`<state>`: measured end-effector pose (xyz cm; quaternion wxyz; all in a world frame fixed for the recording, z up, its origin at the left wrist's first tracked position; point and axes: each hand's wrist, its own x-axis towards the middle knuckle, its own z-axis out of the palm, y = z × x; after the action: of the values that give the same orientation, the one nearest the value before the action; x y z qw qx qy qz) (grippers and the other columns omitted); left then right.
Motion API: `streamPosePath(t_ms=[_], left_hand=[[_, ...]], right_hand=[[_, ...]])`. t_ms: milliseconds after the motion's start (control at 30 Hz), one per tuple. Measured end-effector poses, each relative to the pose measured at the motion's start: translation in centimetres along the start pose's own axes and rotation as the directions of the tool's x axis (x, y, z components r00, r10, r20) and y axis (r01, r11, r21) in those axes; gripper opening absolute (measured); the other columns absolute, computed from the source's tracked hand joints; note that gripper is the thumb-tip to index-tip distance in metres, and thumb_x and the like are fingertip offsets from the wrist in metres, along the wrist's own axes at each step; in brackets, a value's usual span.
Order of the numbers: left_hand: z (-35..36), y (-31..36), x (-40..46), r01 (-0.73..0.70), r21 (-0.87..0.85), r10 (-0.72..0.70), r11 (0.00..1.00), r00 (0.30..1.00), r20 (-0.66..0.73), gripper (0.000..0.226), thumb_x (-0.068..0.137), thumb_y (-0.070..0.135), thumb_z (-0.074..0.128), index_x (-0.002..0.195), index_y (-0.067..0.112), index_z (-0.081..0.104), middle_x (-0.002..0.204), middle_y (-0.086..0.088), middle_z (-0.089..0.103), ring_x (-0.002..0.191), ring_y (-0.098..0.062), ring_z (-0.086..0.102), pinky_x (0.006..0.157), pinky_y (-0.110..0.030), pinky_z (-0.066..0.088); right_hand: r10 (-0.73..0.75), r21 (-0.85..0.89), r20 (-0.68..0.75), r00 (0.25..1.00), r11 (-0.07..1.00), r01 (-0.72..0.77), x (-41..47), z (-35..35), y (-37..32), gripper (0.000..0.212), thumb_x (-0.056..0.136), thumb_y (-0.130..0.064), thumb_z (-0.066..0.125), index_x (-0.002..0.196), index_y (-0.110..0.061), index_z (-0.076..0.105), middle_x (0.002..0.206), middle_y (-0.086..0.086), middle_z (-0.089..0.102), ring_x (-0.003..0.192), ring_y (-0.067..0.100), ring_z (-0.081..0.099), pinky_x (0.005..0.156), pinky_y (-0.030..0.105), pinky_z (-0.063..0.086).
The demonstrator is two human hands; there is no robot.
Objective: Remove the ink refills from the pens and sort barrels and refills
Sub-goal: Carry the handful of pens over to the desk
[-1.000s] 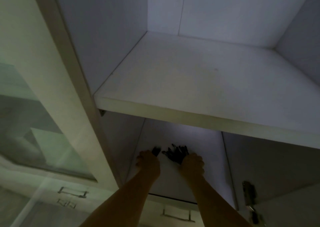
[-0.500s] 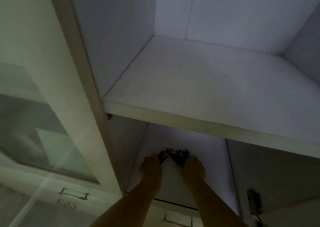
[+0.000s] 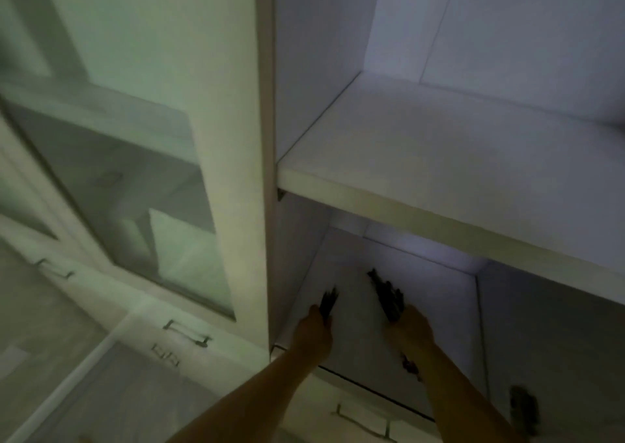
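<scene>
Both my hands reach into the lower compartment of a white cabinet. My left hand (image 3: 313, 332) is closed around a small dark bundle of pens (image 3: 329, 304) that sticks out past its fingers. My right hand (image 3: 411, 329) grips a larger dark bundle of pens (image 3: 387, 293), whose tips point up and to the left. The two bundles are apart, with bare white shelf floor (image 3: 358, 334) between them. The picture is dim and blurred, so I cannot tell barrels from refills.
A thick white shelf (image 3: 422, 212) juts out just above my hands. A vertical cabinet panel (image 3: 267, 172) stands left of them, with a glass door (image 3: 152, 222) beyond. Drawer handles (image 3: 187, 332) lie below. A dark hinge (image 3: 524, 409) sits at the lower right.
The dark pens were bunched together between my hands; now they are split into two bundles and my hands have moved apart. The camera has swung left.
</scene>
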<state>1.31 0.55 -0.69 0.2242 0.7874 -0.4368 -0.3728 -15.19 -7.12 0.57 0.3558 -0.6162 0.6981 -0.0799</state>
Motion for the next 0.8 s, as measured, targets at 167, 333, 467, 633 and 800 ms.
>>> streamPosePath(t_ms=[167, 333, 467, 633, 800], left_hand=[[-0.5, -2.1, -3.1, -0.008, -0.199, -0.001, 0.98, 0.999, -0.042, 0.027, 0.102, 0.029, 0.04, 0.112, 0.004, 0.047, 0.091, -0.01, 0.053, 0.076, -0.02, 0.052, 0.066, -0.028, 0.04], [-0.1, -7.4, -7.8, 0.075, -0.53, -0.099, 0.845, 0.995, -0.018, 0.026, 0.099, 0.029, 0.044, 0.108, 0.006, 0.052, 0.076, -0.004, 0.051, 0.058, -0.015, 0.045, 0.055, -0.029, 0.036], [-0.3, -12.7, -12.2, 0.148, -0.611, -0.272, 0.778, 0.955, -0.115, 0.017, 0.098, 0.029, 0.047, 0.097, 0.012, 0.052, 0.07, -0.001, 0.051, 0.054, -0.012, 0.046, 0.051, -0.025, 0.039], [-2.2, -19.5, -18.2, 0.186, -0.721, -0.471, 0.667, 0.855, -0.216, 0.017, 0.099, 0.028, 0.045, 0.101, 0.012, 0.051, 0.068, -0.001, 0.046, 0.048, -0.009, 0.04, 0.037, -0.017, 0.032], [-4.0, -27.3, -25.1, 0.197, -0.885, -0.698, 0.422, 0.693, -0.178, 0.017, 0.101, 0.028, 0.043, 0.093, 0.014, 0.048, 0.064, -0.002, 0.042, 0.047, -0.012, 0.036, 0.032, -0.017, 0.03]], right_hand=[[0.023, 0.398, 0.052, 0.998, 0.916, -0.042, -2.6, 0.4, -1.7, 0.007, 0.092, -0.008, 0.06, 0.085, -0.007, 0.06, 0.065, 0.01, 0.06, 0.052, 0.019, 0.052, 0.043, 0.021, 0.044], [-0.111, 0.501, 0.134, 0.985, 0.865, 0.03, -7.7, 4.9, -2.8, 0.006, 0.089, -0.008, 0.061, 0.093, -0.003, 0.061, 0.068, 0.008, 0.064, 0.058, 0.019, 0.058, 0.051, 0.025, 0.047], [-0.249, 0.503, 0.2, 0.948, 0.856, 0.119, -12.5, 10.3, -3.2, 0.008, 0.089, -0.009, 0.061, 0.096, -0.011, 0.061, 0.076, 0.003, 0.066, 0.056, 0.007, 0.06, 0.046, 0.017, 0.046], [-0.38, 0.426, 0.404, 0.832, 0.883, 0.197, -18.1, 17.1, -3.5, 0.023, 0.089, -0.007, 0.063, 0.109, -0.012, 0.054, 0.083, 0.003, 0.063, 0.058, 0.007, 0.062, 0.051, 0.018, 0.05], [-0.367, 0.178, 0.639, 0.676, 0.925, 0.335, -23.5, 23.1, -5.4, 0.026, 0.086, -0.008, 0.061, 0.111, -0.004, 0.055, 0.082, 0.007, 0.061, 0.059, 0.011, 0.06, 0.048, 0.019, 0.047]])
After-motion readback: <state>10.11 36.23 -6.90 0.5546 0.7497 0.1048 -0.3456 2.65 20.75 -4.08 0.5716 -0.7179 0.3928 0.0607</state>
